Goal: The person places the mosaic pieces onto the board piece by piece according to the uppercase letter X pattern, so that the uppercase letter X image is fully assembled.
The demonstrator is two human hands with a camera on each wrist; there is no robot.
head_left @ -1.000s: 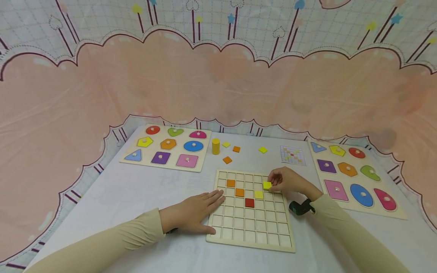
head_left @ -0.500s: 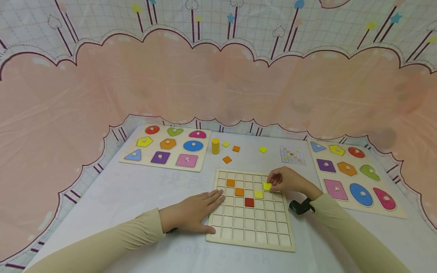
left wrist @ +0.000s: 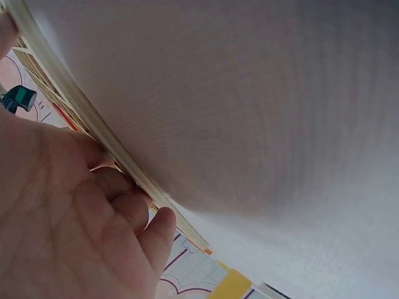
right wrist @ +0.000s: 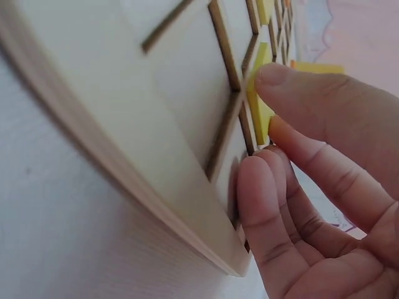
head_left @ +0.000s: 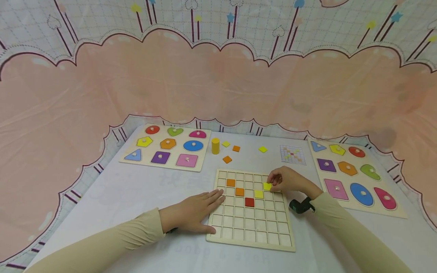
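It looked like a children's play corner: a pastel cartoon backdrop [head_left: 218,76] surrounded a desk [head_left: 136,189] carrying wooden shape puzzles [head_left: 165,146].

The grid board [head_left: 250,223] looks like pale, unvarnished wood, matt, with a smooth sanded edge and thin raised slats. The yellow tile [head_left: 267,186] is painted in a flat, even coat. The surface [head_left: 136,189] wears a white cloth with a fine weave. The backdrop [head_left: 218,83] is thin, slightly sheeny printed fabric, softly creased.
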